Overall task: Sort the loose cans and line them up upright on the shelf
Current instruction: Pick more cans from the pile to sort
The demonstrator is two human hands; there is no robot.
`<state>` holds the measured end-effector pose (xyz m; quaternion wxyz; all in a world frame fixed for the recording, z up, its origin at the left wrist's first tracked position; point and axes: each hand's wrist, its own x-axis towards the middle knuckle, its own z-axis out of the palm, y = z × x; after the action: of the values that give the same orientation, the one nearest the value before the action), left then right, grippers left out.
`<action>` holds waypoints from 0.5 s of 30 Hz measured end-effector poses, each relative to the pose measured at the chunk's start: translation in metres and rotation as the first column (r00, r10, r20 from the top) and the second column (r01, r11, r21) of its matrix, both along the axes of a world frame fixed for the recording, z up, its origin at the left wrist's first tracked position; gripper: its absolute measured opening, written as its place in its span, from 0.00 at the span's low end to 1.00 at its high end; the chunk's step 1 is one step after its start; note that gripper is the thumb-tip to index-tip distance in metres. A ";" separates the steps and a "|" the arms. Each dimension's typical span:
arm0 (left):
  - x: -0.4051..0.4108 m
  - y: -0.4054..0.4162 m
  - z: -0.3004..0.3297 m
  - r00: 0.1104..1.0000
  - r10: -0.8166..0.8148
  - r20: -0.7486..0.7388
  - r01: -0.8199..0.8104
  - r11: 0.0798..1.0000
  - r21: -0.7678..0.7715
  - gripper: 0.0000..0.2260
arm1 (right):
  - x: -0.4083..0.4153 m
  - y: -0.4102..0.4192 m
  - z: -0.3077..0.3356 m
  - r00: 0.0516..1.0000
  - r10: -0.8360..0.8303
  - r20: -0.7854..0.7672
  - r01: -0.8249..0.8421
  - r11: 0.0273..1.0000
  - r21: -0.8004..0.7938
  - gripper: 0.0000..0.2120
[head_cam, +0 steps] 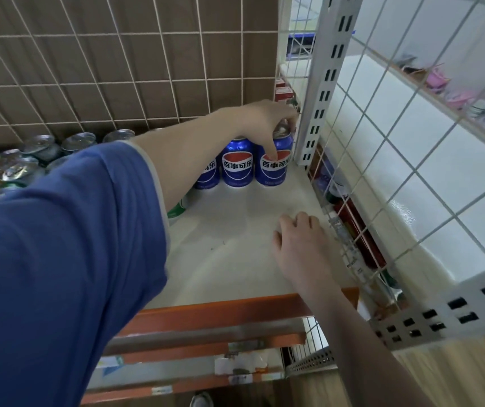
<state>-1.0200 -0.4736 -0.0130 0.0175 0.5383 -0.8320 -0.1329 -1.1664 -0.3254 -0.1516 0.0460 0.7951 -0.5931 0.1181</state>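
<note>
Shelf (235, 245) of pale, speckled board fills the middle of the view, with an orange rail (220, 311) along its front edge and a white wire grid (88, 69) over brown panelling behind its back edge. A white slotted upright (322, 92) stands at the back right corner, and another wire grid panel (411, 142) closes the right edge; through it red and green packages show only dimly.

Three blue cans stand upright in a row near the back right corner. The left hand (264, 118), reaching from a blue sleeve (59, 245), holds the rightmost blue can (273, 163) from above, fingers curled round its top and the thumb down its front. The middle blue can (237, 165) stands just beside it, and the third blue can (207, 174) is partly hidden behind the forearm. A green can (178, 208) peeps out below the forearm.

Along the back left edge a cluster of silver-topped cans (30, 154) stands crowded together.

The right hand (300, 239) rests on the shelf near the right edge, palm down, fingers loosely bent and holding nothing.
</note>
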 end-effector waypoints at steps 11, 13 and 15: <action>0.003 0.000 -0.005 1.000 -0.006 -0.008 0.006 1.000 0.009 0.27 | 0.002 0.001 0.001 1.000 -0.012 -0.002 0.012 1.000 -0.002 0.09; 0.004 0.000 -0.006 0.999 0.000 -0.032 0.000 1.000 0.010 0.27 | 0.001 0.002 0.003 1.000 0.001 -0.003 -0.001 1.000 0.021 0.11; 0.004 -0.001 -0.007 0.999 0.007 -0.037 -0.006 1.000 0.019 0.27 | 0.000 0.003 0.005 1.000 0.009 0.008 -0.009 0.998 0.055 0.13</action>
<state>-1.0162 -0.4748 -0.0200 0.0283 0.5385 -0.8285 -0.1509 -1.1664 -0.3225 -0.1467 0.0215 0.7982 -0.5927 0.1051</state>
